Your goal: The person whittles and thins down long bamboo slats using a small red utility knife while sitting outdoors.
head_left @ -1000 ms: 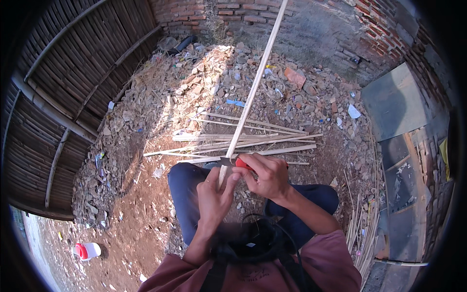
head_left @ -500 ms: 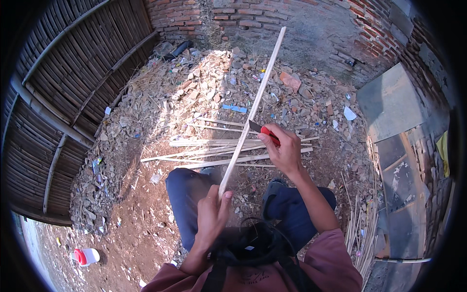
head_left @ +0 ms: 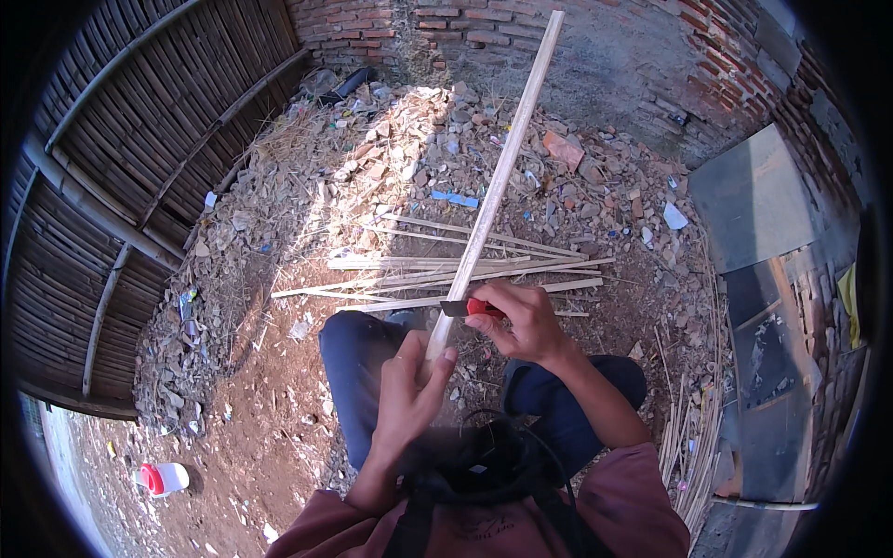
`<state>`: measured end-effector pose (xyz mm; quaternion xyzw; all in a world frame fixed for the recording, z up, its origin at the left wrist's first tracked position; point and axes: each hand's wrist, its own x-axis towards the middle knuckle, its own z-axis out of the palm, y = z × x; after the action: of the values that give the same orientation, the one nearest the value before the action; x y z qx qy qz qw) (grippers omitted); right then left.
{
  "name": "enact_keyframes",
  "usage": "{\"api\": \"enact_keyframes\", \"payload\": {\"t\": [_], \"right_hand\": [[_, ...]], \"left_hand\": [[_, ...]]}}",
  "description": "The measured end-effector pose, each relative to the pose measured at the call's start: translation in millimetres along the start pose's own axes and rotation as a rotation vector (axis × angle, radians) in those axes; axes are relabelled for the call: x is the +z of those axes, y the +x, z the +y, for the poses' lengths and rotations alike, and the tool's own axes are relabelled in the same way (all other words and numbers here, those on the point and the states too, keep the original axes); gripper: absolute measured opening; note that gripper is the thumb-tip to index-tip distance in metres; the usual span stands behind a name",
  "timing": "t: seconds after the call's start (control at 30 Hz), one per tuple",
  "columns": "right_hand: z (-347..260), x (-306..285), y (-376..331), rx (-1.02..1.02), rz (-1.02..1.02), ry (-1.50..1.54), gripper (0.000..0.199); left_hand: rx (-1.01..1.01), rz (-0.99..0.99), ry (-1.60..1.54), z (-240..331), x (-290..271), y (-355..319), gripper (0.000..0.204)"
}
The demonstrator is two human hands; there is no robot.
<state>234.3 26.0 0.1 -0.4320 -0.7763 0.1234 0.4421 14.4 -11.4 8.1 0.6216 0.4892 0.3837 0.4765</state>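
Observation:
A long pale wooden strip (head_left: 507, 172) slants up and away from me, its near end gripped by my left hand (head_left: 406, 381) between thumb and fingers. My right hand (head_left: 524, 323) is closed around the red handle of a knife (head_left: 485, 308). The dark blade lies across the strip, a short way above my left thumb, and seems to touch it. Beyond my knees, several more pale strips (head_left: 400, 279) lie loosely crossed on the ground.
Rubble and litter (head_left: 372, 177) slope up to a brick wall (head_left: 484, 33). On the left stands a bamboo-slat wall (head_left: 102, 186). Boards (head_left: 758, 200) lean at the right, near a bundle of thin sticks (head_left: 693, 446). A red-and-white container (head_left: 167, 478) sits at lower left.
My right hand has drawn the knife down along the strip, toward my left hand. The strip's far end has risen slightly and shifted right.

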Motion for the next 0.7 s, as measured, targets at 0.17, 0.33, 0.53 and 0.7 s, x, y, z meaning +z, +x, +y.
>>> {"api": "enact_keyframes", "payload": {"t": [0.17, 0.33, 0.53, 0.7], "right_hand": [[-1.1, 4.1, -1.8, -0.038, -0.051, 0.032, 0.027], [0.0, 6.5, -3.2, -0.071, -0.038, 0.022, 0.029], [-2.4, 7.6, -0.6, -0.092, -0.004, -0.022, 0.028], [-1.5, 10.4, -0.1, -0.101, 0.023, -0.064, 0.028]], "left_hand": [[-0.007, -0.016, -0.094, -1.8, -1.4, 1.8, 0.014], [0.021, -0.051, -0.016, -3.2, 0.2, 6.1, 0.018], [0.021, -0.047, 0.015, 5.3, 5.3, 6.1, 0.03], [0.034, -0.081, 0.02, 3.8, 3.6, 8.5, 0.034]]}}
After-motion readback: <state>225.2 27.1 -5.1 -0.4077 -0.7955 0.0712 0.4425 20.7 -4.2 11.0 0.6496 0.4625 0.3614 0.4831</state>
